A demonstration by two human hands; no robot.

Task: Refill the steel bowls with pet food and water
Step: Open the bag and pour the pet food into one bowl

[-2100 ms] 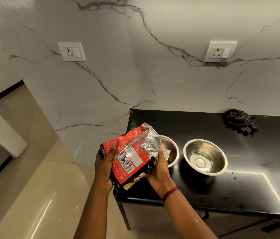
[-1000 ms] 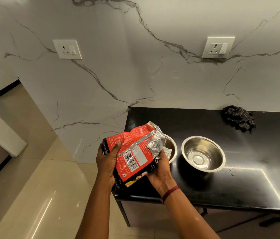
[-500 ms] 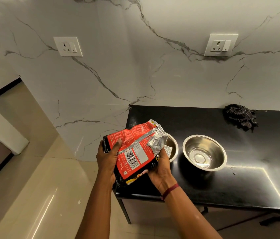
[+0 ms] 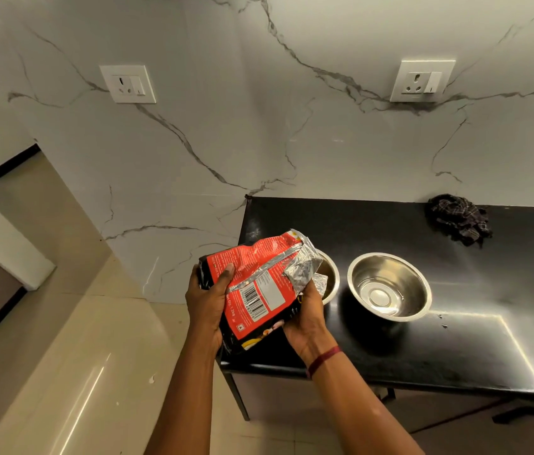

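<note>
Beige floor tiles [image 4: 72,339] fill the left side, below a white, grey-veined wall [image 4: 226,133] that carries a switch socket [image 4: 127,83]. The left hand [image 4: 208,302] grips the lower left edge of the pet food bag [image 4: 259,284], with its thumb laid across the red face and its fingers curled behind. The red, black and silver bag is held in the air between both hands over the near left corner of the black counter [image 4: 390,349]. It is tilted, and its crumpled foil mouth points up and to the right. The right hand [image 4: 305,318], with a dark red thread [image 4: 323,357] on the wrist, cups the bag's lower right side from beneath, just under the barcode.

The foil mouth hangs over the left steel bowl [image 4: 331,277] and covers most of it, so what lies inside cannot be told. Just beside it, apart from both hands, the right steel bowl [image 4: 388,285] stands upright. Its shiny bottom shows, and whether it holds water cannot be told. Further right, a second socket [image 4: 421,80] sits on the wall, and a dark checked cloth [image 4: 457,220] lies bunched at the back of the counter.

Compared with half a second ago, the grip, the bag's tilt and both bowls look the same. Only the view has shifted slightly.
</note>
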